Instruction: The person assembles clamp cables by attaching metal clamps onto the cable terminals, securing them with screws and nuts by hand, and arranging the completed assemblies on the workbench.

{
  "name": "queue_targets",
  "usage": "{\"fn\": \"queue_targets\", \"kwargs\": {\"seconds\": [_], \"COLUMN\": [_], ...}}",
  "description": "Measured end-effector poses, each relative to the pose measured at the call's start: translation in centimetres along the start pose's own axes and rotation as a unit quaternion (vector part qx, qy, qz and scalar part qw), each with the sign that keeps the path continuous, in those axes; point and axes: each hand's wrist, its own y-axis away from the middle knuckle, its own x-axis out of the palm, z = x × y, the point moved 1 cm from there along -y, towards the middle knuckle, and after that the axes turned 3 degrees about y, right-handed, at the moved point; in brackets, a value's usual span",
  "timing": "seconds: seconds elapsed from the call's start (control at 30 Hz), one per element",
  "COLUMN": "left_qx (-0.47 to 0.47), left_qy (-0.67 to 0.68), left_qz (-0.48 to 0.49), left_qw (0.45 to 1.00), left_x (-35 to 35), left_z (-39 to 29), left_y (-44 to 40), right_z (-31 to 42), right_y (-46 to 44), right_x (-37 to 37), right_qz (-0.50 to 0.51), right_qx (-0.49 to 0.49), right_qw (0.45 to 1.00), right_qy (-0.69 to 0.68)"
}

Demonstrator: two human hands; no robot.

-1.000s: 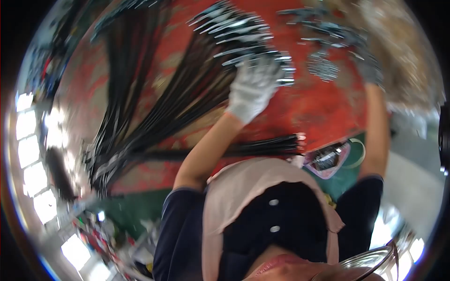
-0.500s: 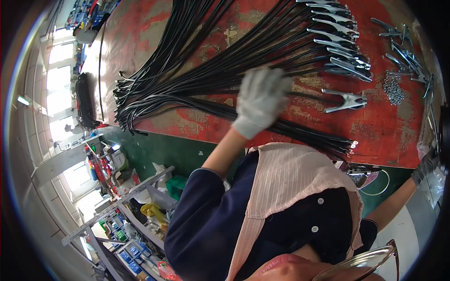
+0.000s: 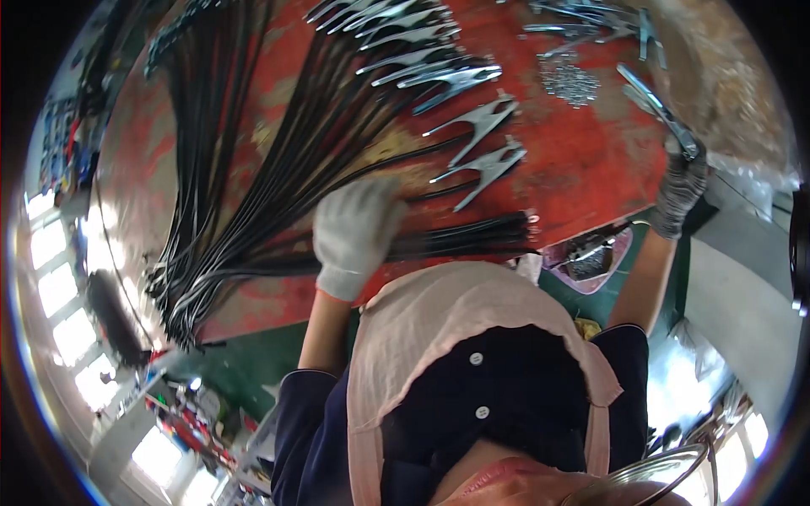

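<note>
My left hand [image 3: 354, 236], in a pale grey glove, is over the bundle of black cables [image 3: 460, 239] near the front edge. Its fingers are blurred, and their grip cannot be made out. My right hand [image 3: 682, 190], in a darker striped glove, is closed on a silvery metal spring clamp [image 3: 658, 108] at the table's right edge. Two clamps lie apart near the middle, an upper one [image 3: 477, 126] and a lower one [image 3: 485, 171], each at a cable's end. Beyond them a row of similar clamps [image 3: 413, 59] ends the fanned black cables [image 3: 278, 160].
The red, worn tabletop [image 3: 582, 169] holds a pile of small metal parts [image 3: 569, 80] and several loose clamps [image 3: 582, 21] at the far right. Clear plastic wrap [image 3: 726, 93] hangs over the right edge. A pink-rimmed container [image 3: 591, 261] sits below the front edge.
The view has turned and shifted. My right hand, earlier low by the plastic, has come up to the table edge with a clamp in it. Two clamps now lie apart where one did.
</note>
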Motion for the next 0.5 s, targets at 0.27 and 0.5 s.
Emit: {"fn": "queue_targets", "kwargs": {"seconds": [0.27,0.5], "left_qx": [0.133,0.063], "left_qy": [-0.01,-0.088], "left_qz": [0.017,0.115], "left_qw": [0.991,0.987], "left_x": [5.2,6.8], "left_z": [-7.2,-8.2], "left_y": [-7.5,-9.8], "right_z": [2.4,4.0], "right_y": [4.4,8.9], "right_x": [-0.8,1.2], "right_qz": [0.046,-0.023], "right_qx": [0.127,0.189], "right_qw": [0.956,0.934], "right_qy": [-0.261,-0.302]}}
